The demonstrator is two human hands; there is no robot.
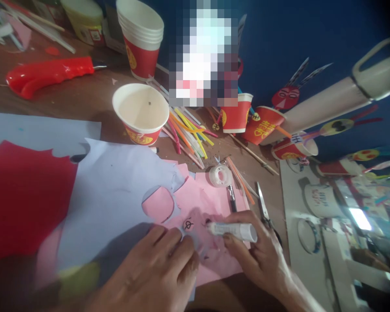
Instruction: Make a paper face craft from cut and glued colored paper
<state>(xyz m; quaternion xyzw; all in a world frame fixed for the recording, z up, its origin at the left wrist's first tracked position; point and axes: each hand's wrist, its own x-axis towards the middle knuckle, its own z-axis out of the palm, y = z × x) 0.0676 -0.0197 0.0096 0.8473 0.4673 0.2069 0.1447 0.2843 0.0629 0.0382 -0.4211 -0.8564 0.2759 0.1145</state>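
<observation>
My right hand (260, 255) grips a white glue tube (234, 229), its nozzle pointing left over the pink paper (211, 199). My left hand (156, 271) lies with curled fingers on the papers, fingertips pressing a small paper piece beside a little round cut-out with a black mark (188, 225). A pale blue sheet (117, 190) with a round hole lies partly over the pink one.
A red sheet (22, 195) lies at left. Paper cups (141, 112) (142, 39) (235, 113), coloured straws (188, 134), a tape roll (220, 175), a pen (231, 198), scissors (264, 207) and a red-handled tool (48, 74) crowd the brown table. Craft cups lean against a blue wall at right.
</observation>
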